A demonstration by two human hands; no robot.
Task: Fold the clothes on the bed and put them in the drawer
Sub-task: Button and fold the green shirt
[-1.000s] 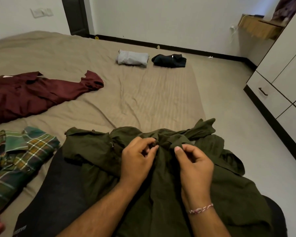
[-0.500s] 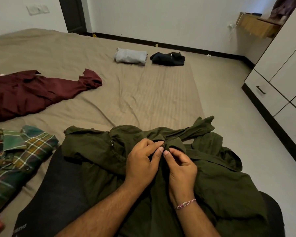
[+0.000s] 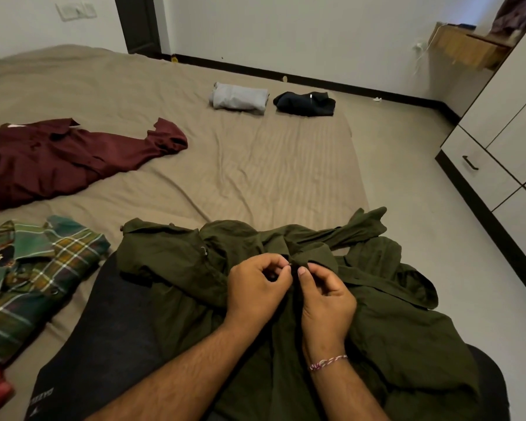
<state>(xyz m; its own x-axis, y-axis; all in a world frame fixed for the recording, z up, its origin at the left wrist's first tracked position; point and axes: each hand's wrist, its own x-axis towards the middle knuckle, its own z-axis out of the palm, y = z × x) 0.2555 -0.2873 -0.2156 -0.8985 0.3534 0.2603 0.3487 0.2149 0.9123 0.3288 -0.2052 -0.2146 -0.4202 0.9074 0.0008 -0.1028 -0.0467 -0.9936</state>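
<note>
Tan, faintly ribbed sheeting covers the bed (image 3: pixel 255 165), with a white drawer (image 3: pixel 480 171) shut off to the right. Two garments look finished: a folded grey bundle (image 3: pixel 239 97) and a folded dark one (image 3: pixel 305 103) lying side by side. A maroon shirt (image 3: pixel 64 159) and plaid shirt (image 3: pixel 34 275) lie unfolded. Nearest, the limp olive shirt (image 3: pixel 392 314) drapes the person's lap; left hand (image 3: pixel 255 290) and right hand (image 3: pixel 327 299) each pinch its placket by the collar, apparently buttoning.
</note>
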